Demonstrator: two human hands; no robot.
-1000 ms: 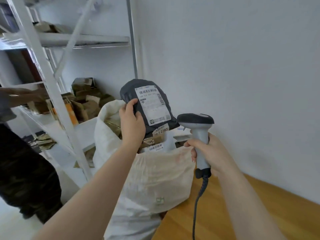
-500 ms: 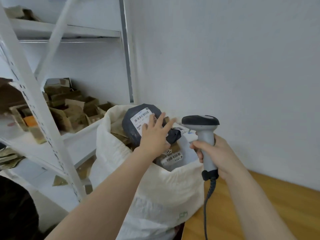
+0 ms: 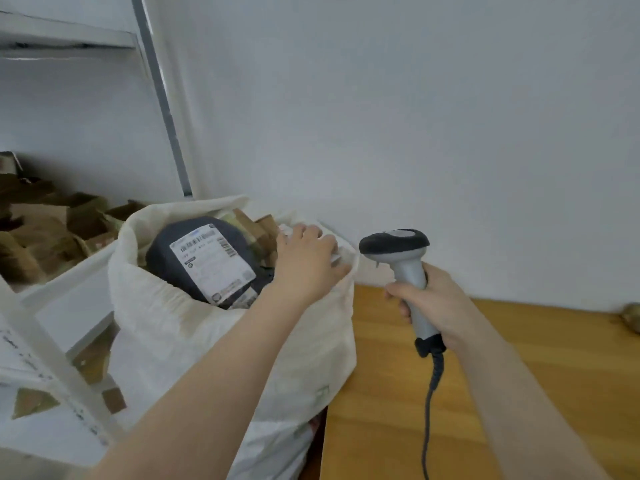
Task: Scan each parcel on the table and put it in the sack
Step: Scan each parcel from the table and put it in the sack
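Observation:
A dark grey parcel with a white label lies on top of the pile in the white sack, label up. My left hand hovers over the sack's right side with relaxed fingers, holding nothing, just right of the parcel. White and brown parcels show under and behind that hand. My right hand grips the handle of a grey barcode scanner, held upright above the wooden table, its black head facing left toward the sack.
White metal shelving stands left of the sack, with several brown cardboard boxes on it. A white wall runs behind. A small brown object sits at the table's far right edge. The scanner's cable hangs down over the table.
My left hand lowered the dark parcel into the sack, let go of it and moved right. The view shifted right and down. The scanner hand stayed about where it was.

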